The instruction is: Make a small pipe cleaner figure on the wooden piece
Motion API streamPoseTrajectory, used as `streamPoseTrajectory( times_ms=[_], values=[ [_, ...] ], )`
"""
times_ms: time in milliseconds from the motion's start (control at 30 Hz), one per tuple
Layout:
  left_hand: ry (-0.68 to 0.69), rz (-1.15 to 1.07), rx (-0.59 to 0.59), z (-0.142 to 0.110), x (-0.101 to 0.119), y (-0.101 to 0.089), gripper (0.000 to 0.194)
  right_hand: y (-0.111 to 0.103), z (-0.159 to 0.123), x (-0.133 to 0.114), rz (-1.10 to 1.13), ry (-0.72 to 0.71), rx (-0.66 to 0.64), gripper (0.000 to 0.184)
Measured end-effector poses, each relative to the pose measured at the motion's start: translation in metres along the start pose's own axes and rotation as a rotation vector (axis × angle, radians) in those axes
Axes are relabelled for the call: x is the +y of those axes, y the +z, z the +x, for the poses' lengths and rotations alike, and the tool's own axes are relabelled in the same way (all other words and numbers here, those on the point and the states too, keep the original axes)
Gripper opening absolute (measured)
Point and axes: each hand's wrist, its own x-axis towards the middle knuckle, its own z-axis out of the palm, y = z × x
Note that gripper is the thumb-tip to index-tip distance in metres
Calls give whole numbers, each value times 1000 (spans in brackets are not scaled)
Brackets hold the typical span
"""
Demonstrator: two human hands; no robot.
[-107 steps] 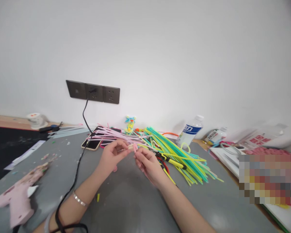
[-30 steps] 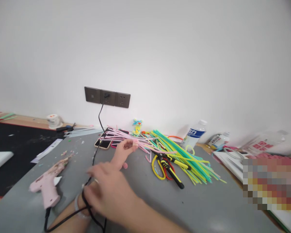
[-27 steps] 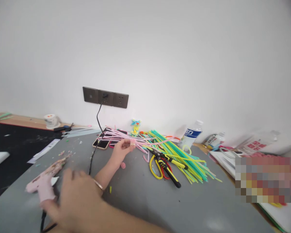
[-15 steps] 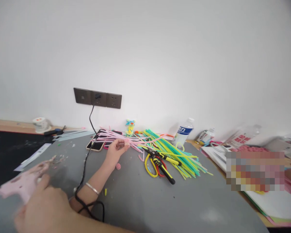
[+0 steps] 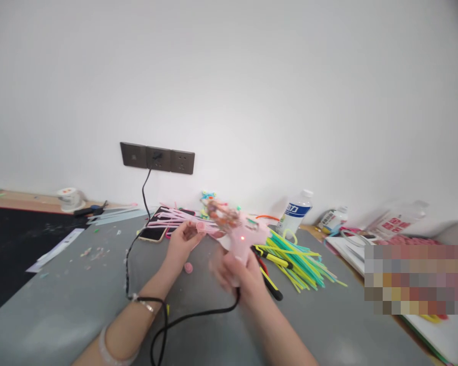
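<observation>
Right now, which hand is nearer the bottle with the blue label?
Right. The right hand, gripping the pink glue gun, is in front of the bottle and to its left; the left hand, pinching a small pink piece, is farther to the left.

From far away I see a white wall (image 5: pixel 229 91) with a dark socket plate (image 5: pixel 133 155) on it. Near the wall is a tall bottle (image 5: pixel 296 210), blue and white. To its right I see a smaller bottle (image 5: pixel 332 220), then a clear plastic thing (image 5: pixel 395 222) with red marks. On the left side I spot a white tub (image 5: pixel 69 200) near the wall, and a black mat (image 5: pixel 7 249) with a paper strip (image 5: pixel 58 249) at its edge.
</observation>
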Motion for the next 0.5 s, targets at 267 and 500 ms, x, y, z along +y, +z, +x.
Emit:
streamPoseTrajectory(
  times_ms=[267, 500],
  values=[
    [-2, -22, -25, -1, 6, -2, 26, -82, -17, 6, -145, 190, 92, 39],
    [10, 11, -14, 0, 8, -3, 22, -88, -21, 6, -208, 282, 86, 42]
  ],
)
